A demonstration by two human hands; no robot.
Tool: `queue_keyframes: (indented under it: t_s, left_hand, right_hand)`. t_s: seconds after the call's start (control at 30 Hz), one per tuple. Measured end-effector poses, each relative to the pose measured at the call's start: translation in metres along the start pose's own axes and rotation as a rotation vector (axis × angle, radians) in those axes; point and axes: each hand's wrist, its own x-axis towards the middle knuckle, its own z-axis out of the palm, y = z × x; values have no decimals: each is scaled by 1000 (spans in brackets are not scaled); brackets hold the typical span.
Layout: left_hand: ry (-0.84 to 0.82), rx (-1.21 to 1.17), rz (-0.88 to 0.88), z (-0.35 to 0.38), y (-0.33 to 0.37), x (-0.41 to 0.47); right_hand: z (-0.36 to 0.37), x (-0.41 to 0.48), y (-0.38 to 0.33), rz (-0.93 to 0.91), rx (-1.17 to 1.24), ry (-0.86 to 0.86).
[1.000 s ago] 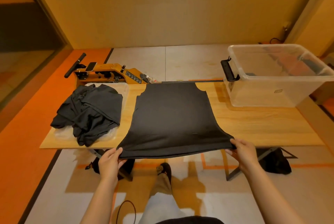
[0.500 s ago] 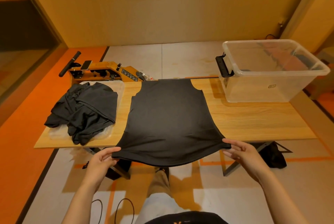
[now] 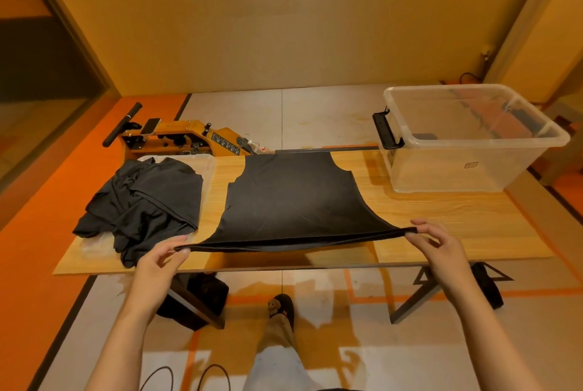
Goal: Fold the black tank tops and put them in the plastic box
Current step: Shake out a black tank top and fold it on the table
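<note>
The hem of the black tank top (image 3: 293,201) no longer sags past the near edge of the desk (image 3: 457,217) as it did half a second ago. It is now raised and pulled taut above the wood. The left hand (image 3: 157,264) has one hem corner in a pinching grip, and the right hand (image 3: 441,248) pinches the other. The body lies flat mid-desk, between the heap of dark tops (image 3: 145,201) and the plastic box (image 3: 473,150).

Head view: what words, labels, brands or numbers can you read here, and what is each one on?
Sticker on the plastic box front wall: too blurred to read.
Dark panel on the orange machine: marks too small to read.
No text reads clearly anywhere else.
</note>
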Motion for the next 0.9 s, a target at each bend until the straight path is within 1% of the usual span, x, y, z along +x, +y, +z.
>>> queue_keyframes:
  t_s: [0.13, 0.23, 0.33, 0.47, 0.53, 0.67, 0.9]
  left_hand:
    - [27, 4, 64, 3, 16, -5]
    - [90, 41, 125, 7, 25, -7]
    - [100, 62, 155, 10, 30, -7]
    - [76, 82, 121, 15, 27, -3]
    - [71, 78, 108, 17, 24, 0]
    - [58, 111, 118, 24, 23, 6]
    - [62, 151, 103, 39, 28, 27]
  right_hand:
    - [-10, 1, -10, -60, 54, -90]
    - [-9, 0, -16, -99, 50, -74]
    - [-7, 3, -18, -132, 42, -51]
    - [-5, 3, -14, -92, 73, -66]
    - [-3, 2, -13, -73, 45, -55]
    - [0, 5, -9, -32, 25, -26]
    - [2, 15, -7, 46, 42, -32]
